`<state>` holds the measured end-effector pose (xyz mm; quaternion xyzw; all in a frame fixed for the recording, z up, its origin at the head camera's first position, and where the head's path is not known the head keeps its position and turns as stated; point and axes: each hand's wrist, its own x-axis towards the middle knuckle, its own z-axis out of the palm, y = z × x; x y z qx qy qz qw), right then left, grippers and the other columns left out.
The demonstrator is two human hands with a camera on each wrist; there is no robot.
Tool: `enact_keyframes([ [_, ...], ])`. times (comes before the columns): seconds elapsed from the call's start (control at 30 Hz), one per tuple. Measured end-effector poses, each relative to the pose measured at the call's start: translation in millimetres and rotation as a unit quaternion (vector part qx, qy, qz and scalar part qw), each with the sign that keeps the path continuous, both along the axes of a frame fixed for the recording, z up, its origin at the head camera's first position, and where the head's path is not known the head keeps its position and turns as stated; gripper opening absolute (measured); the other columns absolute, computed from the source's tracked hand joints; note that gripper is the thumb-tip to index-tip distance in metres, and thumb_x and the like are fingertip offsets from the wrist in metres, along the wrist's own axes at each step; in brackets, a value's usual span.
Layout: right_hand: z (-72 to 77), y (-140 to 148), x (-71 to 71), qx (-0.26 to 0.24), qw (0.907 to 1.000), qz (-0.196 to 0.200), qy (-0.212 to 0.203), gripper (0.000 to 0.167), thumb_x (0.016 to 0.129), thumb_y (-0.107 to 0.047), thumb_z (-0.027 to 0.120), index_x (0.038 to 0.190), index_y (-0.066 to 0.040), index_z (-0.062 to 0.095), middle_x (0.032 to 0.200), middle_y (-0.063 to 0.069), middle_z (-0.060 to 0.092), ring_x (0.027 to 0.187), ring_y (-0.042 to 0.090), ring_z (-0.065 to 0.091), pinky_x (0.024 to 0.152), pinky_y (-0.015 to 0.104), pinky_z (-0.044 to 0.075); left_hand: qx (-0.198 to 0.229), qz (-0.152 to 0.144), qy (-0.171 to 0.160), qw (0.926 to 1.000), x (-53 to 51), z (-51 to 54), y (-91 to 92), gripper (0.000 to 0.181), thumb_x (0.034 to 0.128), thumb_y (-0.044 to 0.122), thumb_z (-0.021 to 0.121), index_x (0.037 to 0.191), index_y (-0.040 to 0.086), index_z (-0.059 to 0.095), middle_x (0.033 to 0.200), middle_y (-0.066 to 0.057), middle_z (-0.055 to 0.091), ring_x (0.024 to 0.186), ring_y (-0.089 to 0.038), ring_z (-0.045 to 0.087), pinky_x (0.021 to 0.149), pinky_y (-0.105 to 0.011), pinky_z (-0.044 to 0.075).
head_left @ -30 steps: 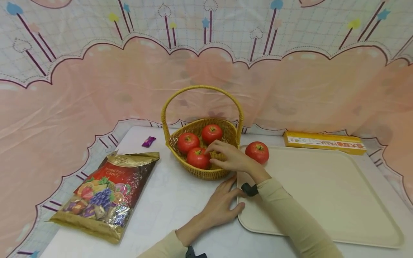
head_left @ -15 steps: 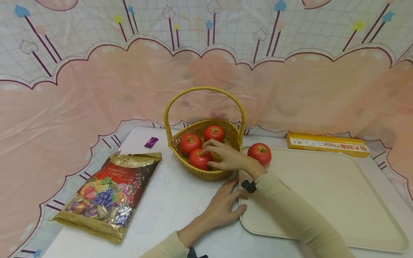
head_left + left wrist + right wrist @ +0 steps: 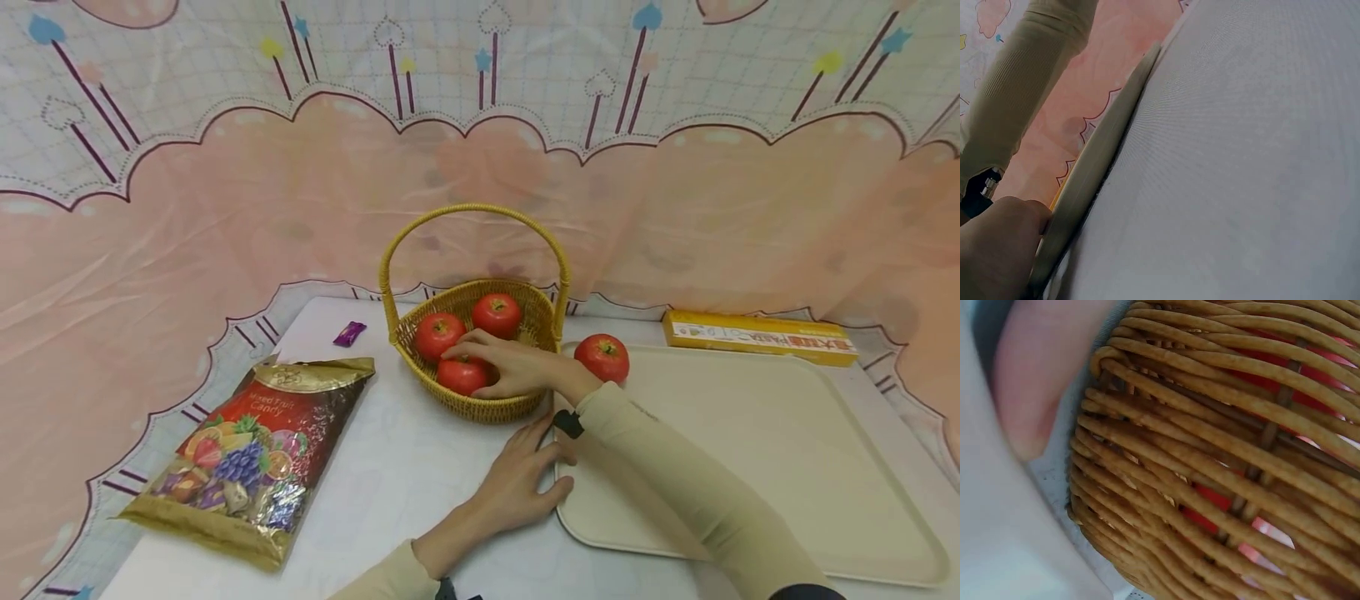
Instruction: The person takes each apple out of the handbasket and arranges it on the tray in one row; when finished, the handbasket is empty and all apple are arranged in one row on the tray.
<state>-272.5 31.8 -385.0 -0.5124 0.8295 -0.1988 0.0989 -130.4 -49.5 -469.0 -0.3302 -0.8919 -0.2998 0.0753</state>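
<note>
My right hand [image 3: 513, 367] reaches into the yellow wicker basket [image 3: 480, 408]. Its fingers curl over the front red apple [image 3: 461, 377], with the thumb at that apple's near right side. Two more apples, one on the left [image 3: 438, 335] and one at the back [image 3: 497, 314], lie in the same basket. My left hand [image 3: 513, 483] lies with spread fingers at the left edge of the beige tray [image 3: 750, 467]; in the left wrist view its thumb [image 3: 1013, 237] touches the tray's side. Basket weave fills most of the right wrist view, with red showing through the gaps.
One apple [image 3: 602, 358] sits at the tray's back left corner, right of the basket. A yellow pasta box [image 3: 757, 337] lies behind the tray. At left are a mixed fruit candy bag [image 3: 255, 458] and a purple wrapped candy [image 3: 349, 333]. Patterned cloth hangs behind.
My right hand has moved slightly left and its fingers have closed over the front apple. The left hand stays at the tray's edge.
</note>
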Motion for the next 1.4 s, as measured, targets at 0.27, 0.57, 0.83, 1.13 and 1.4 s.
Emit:
enact_keyframes([
  [0.27, 4.3, -8.5, -2.4, 0.047, 0.9985, -0.011, -0.023, 0.068, 0.086, -0.034, 0.064, 0.144, -0.036, 0.027, 0.133, 0.005, 0.036, 0.121, 0.019, 0.045, 0.103, 0.040, 0.044, -0.009, 0.011, 0.020, 0.9997, -1.1, 0.3, -0.6, 0.018, 0.0894, 0.034, 0.055, 0.105, 0.026, 0.062, 0.144, -0.006, 0.043, 0.140, -0.025, 0.033, 0.113, -0.044, 0.031],
  [0.57, 2.2, -8.1, -9.0, 0.049, 0.9981, 0.011, -0.037, 0.071, 0.087, -0.034, 0.065, 0.146, -0.033, 0.025, 0.143, 0.001, 0.041, 0.132, 0.015, 0.040, 0.111, 0.037, 0.036, -0.011, 0.015, 0.022, 0.9996, -0.6, 0.6, 0.0, 0.018, 0.0890, 0.034, 0.056, 0.105, 0.027, 0.061, 0.143, -0.007, 0.044, 0.139, -0.025, 0.034, 0.113, -0.044, 0.031],
  [0.83, -0.8, -3.1, -9.3, 0.053, 0.9984, -0.017, -0.002, 0.072, 0.084, -0.046, 0.066, 0.144, -0.038, 0.028, 0.131, 0.001, 0.047, 0.121, 0.016, 0.048, 0.105, 0.038, 0.043, -0.009, 0.013, 0.013, 0.9998, 1.0, 0.9, 0.7, 0.017, 0.0892, 0.034, 0.056, 0.104, 0.027, 0.060, 0.146, -0.009, 0.041, 0.139, -0.026, 0.034, 0.113, -0.045, 0.031],
  [1.13, -1.8, -1.4, -6.1, 0.043, 0.9978, -0.047, -0.016, 0.069, 0.083, -0.052, 0.062, 0.141, -0.041, 0.027, 0.139, 0.001, 0.042, 0.125, 0.017, 0.045, 0.104, 0.043, 0.042, -0.004, 0.004, 0.033, 0.9994, 0.2, -0.2, 2.5, 0.017, 0.0886, 0.033, 0.057, 0.104, 0.026, 0.060, 0.143, -0.004, 0.042, 0.139, -0.024, 0.035, 0.112, -0.045, 0.032],
  [1.4, 1.4, 0.8, -2.4, 0.031, 0.9970, -0.068, -0.016, 0.067, 0.082, -0.052, 0.062, 0.139, -0.042, 0.029, 0.133, 0.004, 0.042, 0.118, 0.019, 0.049, 0.100, 0.045, 0.045, -0.008, 0.005, 0.027, 0.9996, 0.9, 0.4, 0.8, 0.017, 0.0891, 0.034, 0.056, 0.105, 0.027, 0.061, 0.139, -0.004, 0.045, 0.138, -0.024, 0.036, 0.112, -0.045, 0.032],
])
